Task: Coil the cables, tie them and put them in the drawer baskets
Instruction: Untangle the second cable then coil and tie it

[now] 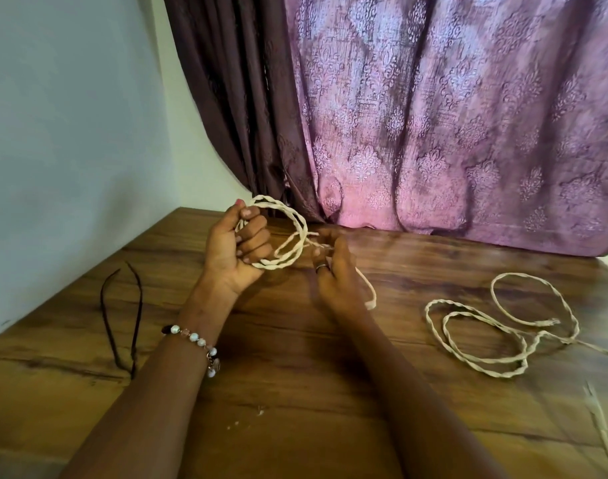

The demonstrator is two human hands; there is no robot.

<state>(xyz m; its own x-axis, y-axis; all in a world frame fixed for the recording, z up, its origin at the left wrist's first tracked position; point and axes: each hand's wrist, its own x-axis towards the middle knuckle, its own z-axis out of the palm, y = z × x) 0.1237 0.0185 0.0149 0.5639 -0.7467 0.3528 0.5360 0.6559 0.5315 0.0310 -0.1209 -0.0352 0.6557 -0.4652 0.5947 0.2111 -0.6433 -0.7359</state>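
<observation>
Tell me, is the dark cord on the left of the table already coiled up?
No, the dark cord lies loose on the table in a long narrow bend, untouched by either hand.

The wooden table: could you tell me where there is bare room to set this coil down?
Bare wood lies between the dark tie and the left forearm, and along the near edge. Right of the right hand it is crowded by the loose twisted cable.

Wooden worktop set in a corner: pale wall at left, patterned purple curtain behind, its hem reaching the worktop's far edge.
</observation>
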